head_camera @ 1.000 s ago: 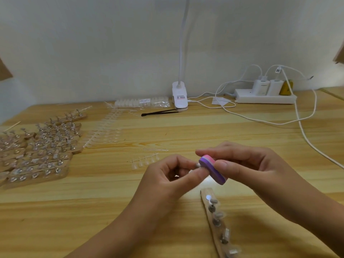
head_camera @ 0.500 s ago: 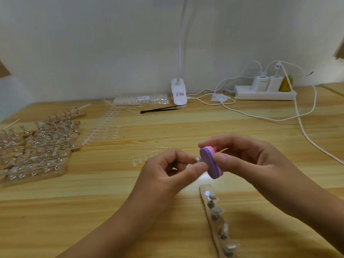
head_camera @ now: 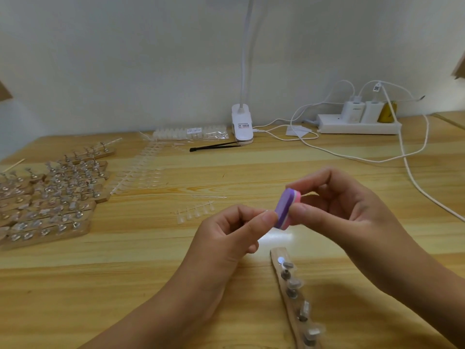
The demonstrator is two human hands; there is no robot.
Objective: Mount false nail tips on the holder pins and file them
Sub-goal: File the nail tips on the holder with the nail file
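Note:
My right hand (head_camera: 347, 205) grips a small purple and pink file block (head_camera: 285, 209) between thumb and fingers. My left hand (head_camera: 231, 235) pinches a small holder pin with a nail tip at its fingertips, pressed against the purple face of the block; the pin itself is mostly hidden by my thumb. Below the hands lies a wooden holder strip (head_camera: 294, 298) with several metal pins carrying clear nail tips. A short strip of clear nail tips (head_camera: 195, 212) lies on the table just left of the hands.
Many wooden holder strips with mounted tips (head_camera: 50, 195) fill the left of the wooden table (head_camera: 100, 273). Sheets of clear tips (head_camera: 141, 172), a bag of tips (head_camera: 191, 132), black tweezers (head_camera: 214, 147), a clip lamp base (head_camera: 242, 127) and a power strip (head_camera: 359, 127) with white cables stand behind.
The file block has turned more upright and shifted up a little in my right hand. My left hand keeps the pin against it. The view has tilted slightly.

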